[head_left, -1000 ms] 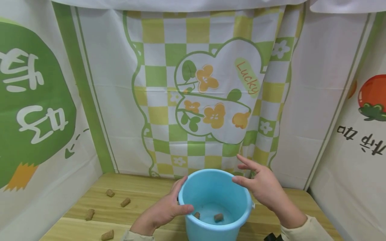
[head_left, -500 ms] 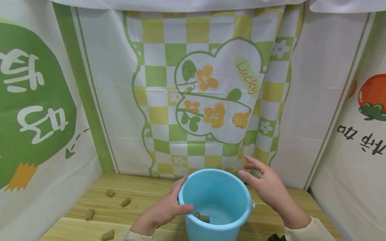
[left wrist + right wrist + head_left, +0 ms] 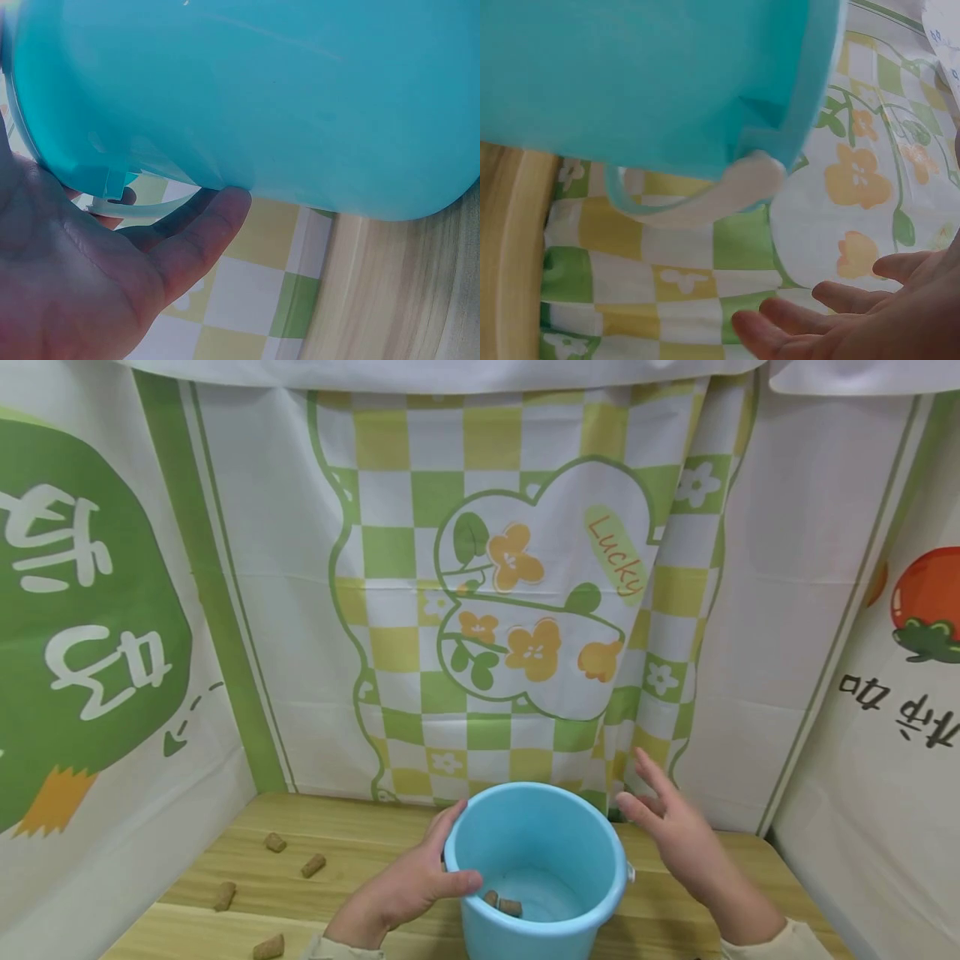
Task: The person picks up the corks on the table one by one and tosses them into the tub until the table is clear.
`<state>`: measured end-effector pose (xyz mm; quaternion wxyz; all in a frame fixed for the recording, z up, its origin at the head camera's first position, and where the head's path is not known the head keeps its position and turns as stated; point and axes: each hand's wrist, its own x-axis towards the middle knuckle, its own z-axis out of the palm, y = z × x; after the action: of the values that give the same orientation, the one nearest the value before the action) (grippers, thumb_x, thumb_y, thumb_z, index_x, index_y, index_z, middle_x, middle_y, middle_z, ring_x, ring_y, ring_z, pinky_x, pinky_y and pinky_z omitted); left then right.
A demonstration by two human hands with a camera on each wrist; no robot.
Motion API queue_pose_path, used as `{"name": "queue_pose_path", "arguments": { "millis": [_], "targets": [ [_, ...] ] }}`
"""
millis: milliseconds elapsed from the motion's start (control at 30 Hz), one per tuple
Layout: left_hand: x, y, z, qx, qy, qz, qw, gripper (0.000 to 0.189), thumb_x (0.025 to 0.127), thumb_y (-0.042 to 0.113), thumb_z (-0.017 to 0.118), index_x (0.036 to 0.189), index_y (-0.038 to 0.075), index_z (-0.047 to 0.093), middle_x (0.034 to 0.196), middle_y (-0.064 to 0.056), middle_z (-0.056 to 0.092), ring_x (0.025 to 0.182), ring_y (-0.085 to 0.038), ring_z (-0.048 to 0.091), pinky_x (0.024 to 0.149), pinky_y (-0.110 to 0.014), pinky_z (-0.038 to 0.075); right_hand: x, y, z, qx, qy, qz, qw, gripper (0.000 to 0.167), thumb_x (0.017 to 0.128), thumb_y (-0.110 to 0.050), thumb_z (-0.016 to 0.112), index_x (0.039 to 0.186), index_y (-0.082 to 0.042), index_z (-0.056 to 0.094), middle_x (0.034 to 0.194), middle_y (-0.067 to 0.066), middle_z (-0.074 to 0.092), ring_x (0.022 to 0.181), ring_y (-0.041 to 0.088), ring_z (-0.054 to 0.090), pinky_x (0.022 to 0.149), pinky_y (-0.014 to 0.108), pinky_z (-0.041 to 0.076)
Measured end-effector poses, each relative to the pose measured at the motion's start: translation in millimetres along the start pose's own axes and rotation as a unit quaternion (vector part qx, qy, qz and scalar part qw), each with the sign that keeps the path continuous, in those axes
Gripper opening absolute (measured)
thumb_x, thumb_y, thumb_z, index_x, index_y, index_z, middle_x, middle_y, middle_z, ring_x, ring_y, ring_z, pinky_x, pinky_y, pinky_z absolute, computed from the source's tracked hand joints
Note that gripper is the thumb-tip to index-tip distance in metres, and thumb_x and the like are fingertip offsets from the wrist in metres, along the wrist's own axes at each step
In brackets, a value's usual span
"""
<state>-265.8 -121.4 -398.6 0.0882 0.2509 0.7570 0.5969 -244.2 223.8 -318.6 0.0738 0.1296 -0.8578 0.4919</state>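
Observation:
A light blue bucket [image 3: 528,939] stands upright on the table. My left hand [image 3: 408,885] grips its left rim, thumb over the edge and fingers along the outside; in the left wrist view, fingertips [image 3: 236,199] touch the outer wall near the handle. Two brown corks, one of them a cork [image 3: 510,907] lying on its side, rest at the bottom left inside. To the right of the rim, my right hand [image 3: 686,843] is raised with fingers spread and holds nothing. The right wrist view shows the bucket's handle [image 3: 705,206] hanging down its side, apart from that hand.
Several loose corks, including a front cork [image 3: 268,947] and a back cork [image 3: 275,842], lie on the wooden table [image 3: 337,818] left of the bucket. Behind hangs a checked cloth [image 3: 480,727]; printed cloth walls enclose both sides.
My right hand has moved right, from over the bucket's rim to beside it. One cork inside has rolled left against the other. The left hand has stayed on the rim.

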Motion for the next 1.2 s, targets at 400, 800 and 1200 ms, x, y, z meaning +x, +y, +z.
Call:
{"name": "queue_pose_path", "arguments": {
  "millis": [400, 800, 1200],
  "targets": [
    [-1.0, 1.4, 0.8, 0.000, 0.002, 0.001, 1.0000, 0.112, 0.082, 0.047, 0.081, 0.161, 0.015, 0.009, 0.160, -0.011, 0.014, 0.130, -0.037, 0.039, 0.101, -0.049, 0.038, -13.9, 28.7, 41.3, 0.047, -0.071, 0.047, 0.9953, 0.086, 0.100, -0.038, 0.061, 0.161, -0.011, 0.006, 0.157, 0.027, 0.024, 0.133, 0.046, 0.039, 0.098, 0.061, 0.039],
    [-2.8, 3.7, 4.3, 0.002, 0.011, -0.002, 0.9999, 0.112, 0.081, 0.046, 0.082, 0.161, 0.015, 0.009, 0.160, -0.013, 0.014, 0.130, -0.037, 0.040, 0.101, -0.050, 0.038, -20.8, 29.7, 55.9, 0.060, -0.023, 0.082, 0.9945, 0.093, 0.090, -0.036, 0.075, 0.158, -0.007, 0.018, 0.129, 0.022, 0.058, 0.104, 0.030, 0.062, 0.077, 0.046, 0.055],
    [-3.6, 7.8, 17.8, 0.046, 0.044, -0.018, 0.9979, 0.116, 0.078, 0.050, 0.084, 0.161, 0.015, 0.010, 0.159, -0.011, 0.016, 0.128, -0.036, 0.040, 0.100, -0.053, 0.037, -19.5, 31.5, 53.5, 0.059, -0.004, 0.077, 0.9953, 0.095, 0.086, -0.033, 0.080, 0.157, -0.006, 0.023, 0.137, 0.025, 0.052, 0.111, 0.034, 0.059, 0.081, 0.046, 0.053]
  ]
}}
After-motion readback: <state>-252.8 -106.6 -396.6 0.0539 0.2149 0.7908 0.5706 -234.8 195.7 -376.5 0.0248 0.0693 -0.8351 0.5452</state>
